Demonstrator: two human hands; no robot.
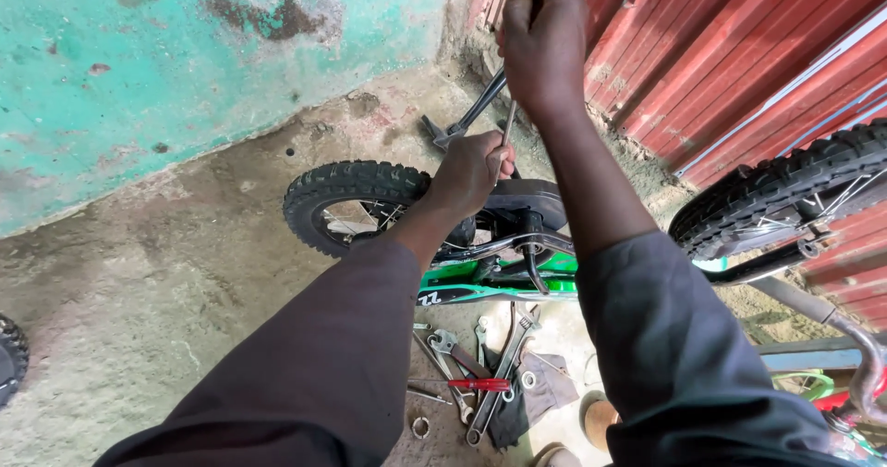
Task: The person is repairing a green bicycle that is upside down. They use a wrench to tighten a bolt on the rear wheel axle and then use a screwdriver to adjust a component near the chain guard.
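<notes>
A small green bicycle (499, 287) stands below me, its knobby black wheel (351, 199) to the left and its black saddle (527, 199) in the middle. My left hand (471, 171) is closed around a thin metal wrench (506, 130) just above the saddle. Higher up, my right hand (540, 33) grips the black handlebar bar (480, 107) near the top edge. Both forearms wear dark sleeves and hide part of the frame.
Several spanners and a red-handled screwdriver (471, 384) lie on a grey cloth (540, 393) on the concrete floor. A second knobby tyre (785, 185) leans at the right before a red corrugated wall (739, 51). A turquoise wall (185, 70) stands at the left.
</notes>
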